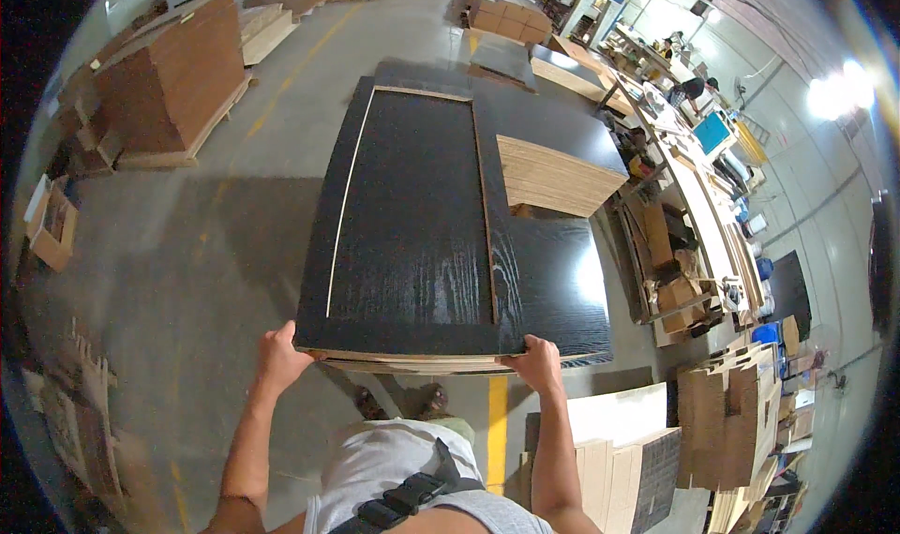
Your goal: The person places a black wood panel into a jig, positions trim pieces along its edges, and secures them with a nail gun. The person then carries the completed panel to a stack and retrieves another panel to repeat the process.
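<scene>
A black wood-grain cabinet door (412, 225) with a raised frame and sunken middle lies in front of me. Pale strips edge the left and top of its inner panel; a brown strip runs down the right side. My left hand (281, 358) is closed on its near left corner, and my right hand (538, 361) grips the near edge close to the right corner. The fingers of both hands go under the edge, partly hidden. Beneath and to the right, a glossy black board (558, 285) shows, and pale board edges appear under the door's near side.
Beyond the black board stands a stack of black-topped boards (562, 173). A long workbench (698, 215) runs along the right, with people at its far end. Cut panels (619, 478) stand near my right. A tall brown board stack (178, 84) sits on a pallet at far left.
</scene>
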The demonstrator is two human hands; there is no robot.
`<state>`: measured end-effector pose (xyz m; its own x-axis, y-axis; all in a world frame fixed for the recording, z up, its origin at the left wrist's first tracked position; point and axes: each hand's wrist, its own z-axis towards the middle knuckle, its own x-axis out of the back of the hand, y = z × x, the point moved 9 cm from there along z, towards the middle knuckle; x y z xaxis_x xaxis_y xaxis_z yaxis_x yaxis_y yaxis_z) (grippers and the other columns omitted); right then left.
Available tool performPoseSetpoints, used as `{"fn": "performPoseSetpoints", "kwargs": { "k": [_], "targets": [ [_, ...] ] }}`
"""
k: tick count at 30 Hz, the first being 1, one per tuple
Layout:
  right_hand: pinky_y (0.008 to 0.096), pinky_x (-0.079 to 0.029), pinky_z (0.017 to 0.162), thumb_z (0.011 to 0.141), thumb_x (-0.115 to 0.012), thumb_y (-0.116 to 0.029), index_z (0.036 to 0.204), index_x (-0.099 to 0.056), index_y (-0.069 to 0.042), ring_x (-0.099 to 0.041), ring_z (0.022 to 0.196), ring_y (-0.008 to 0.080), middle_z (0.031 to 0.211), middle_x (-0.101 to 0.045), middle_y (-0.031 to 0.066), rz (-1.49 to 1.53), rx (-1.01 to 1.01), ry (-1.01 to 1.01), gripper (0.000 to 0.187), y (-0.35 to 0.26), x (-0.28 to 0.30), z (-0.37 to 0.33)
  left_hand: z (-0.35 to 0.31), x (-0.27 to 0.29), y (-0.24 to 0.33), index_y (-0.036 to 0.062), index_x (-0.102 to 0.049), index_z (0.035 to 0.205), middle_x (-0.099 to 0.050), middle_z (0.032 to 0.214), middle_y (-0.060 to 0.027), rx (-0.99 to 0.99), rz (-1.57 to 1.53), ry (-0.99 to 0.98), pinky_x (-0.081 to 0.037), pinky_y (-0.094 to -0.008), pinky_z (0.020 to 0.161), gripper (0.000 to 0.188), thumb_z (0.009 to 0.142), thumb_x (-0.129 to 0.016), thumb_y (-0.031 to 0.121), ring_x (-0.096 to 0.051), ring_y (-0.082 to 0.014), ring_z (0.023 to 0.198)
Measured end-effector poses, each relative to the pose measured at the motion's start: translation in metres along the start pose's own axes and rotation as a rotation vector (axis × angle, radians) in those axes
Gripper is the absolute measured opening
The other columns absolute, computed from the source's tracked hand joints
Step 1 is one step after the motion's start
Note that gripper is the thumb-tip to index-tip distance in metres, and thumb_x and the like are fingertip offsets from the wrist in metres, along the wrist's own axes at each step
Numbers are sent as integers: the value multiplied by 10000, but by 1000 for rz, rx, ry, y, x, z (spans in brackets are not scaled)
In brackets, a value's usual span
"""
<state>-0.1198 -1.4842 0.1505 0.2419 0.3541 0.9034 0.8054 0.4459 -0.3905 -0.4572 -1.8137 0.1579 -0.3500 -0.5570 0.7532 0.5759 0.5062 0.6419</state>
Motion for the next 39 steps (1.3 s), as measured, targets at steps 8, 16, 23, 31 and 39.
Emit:
{"fn": "performPoseSetpoints", "kwargs": {
  "k": [8,16,23,31,39],
  "targets": [
    [436,-553,728,735,-869,-402,865,-680,4,-716,779,359,806,-722,199,68,32,-32,467,1,-3,-6,0,-1,10,-23,-631,888,-709,827,-212,-110,-9,-57,-523,-459,693,377,688,-882,174,-677,-434,813],
    [490,-539,726,769,-823,-439,828,-637,-18,-694,812,408,802,-700,223,86,98,64,464,7,-16,-7,-5,-3,-1,-15,-655,934,-736,858,-185,6,10,-88,-523,-426,745,371,678,-887,120,-708,-374,815],
    [458,-558,819,777,-812,-376,1097,-701,-26,-699,930,389,942,-724,218,276,62,134,487,18,-9,-19,-19,-30,-21,-5,-616,1151,-713,1047,-124,165,-225,-115,-511,-339,842,389,786,-748,19,-676,-232,964],
    [497,-541,750,866,-715,-340,955,-724,-71,-686,850,408,862,-714,193,477,60,-2,284,145,-39,-98,-181,-216,-91,18,-689,1033,-679,914,-74,860,-228,-378,-493,-386,766,289,893,-668,270,-622,-192,842],
    [428,-557,832,847,-641,-262,1050,-764,-94,-708,910,354,938,-744,170,510,-560,52,291,425,-93,-258,-197,-443,166,-11,-692,723,-655,637,-63,75,-66,-1087,-471,-338,595,334,911,-661,263,-582,-140,597]
  ]
}}
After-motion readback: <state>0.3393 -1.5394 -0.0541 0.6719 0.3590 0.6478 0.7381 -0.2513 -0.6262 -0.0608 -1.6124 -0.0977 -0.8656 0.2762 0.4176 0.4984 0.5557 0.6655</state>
